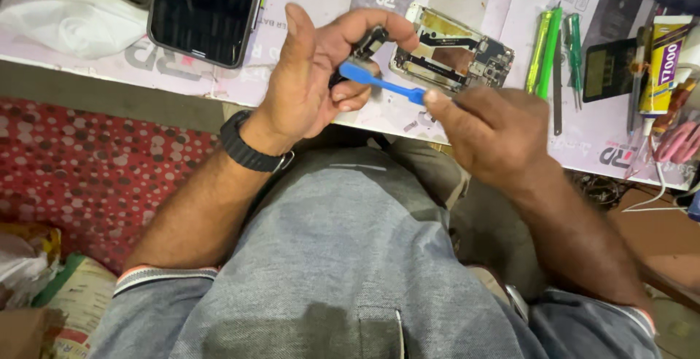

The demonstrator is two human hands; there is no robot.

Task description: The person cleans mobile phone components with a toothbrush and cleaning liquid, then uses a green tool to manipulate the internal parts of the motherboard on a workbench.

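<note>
Fingers [357, 41] of the raised left hand [313, 74] pinch a small black part [368, 44]; right hand [488, 129] grips a blue brush [379, 82].

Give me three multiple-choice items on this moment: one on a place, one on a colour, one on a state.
1. Where does the dark phone lie?
A. left of the hands
B. on the lap
C. right of the screwdrivers

2. What colour is the brush handle?
A. red
B. blue
C. white

3. What is the left hand doing?
A. resting flat
B. pinching a small black part
C. holding the glue tube

Answers:
1 A: the dark phone sits on the bench, left of both hands.
2 B: the brush in the right hand is blue.
3 B: the left hand grips a small black part.
</note>
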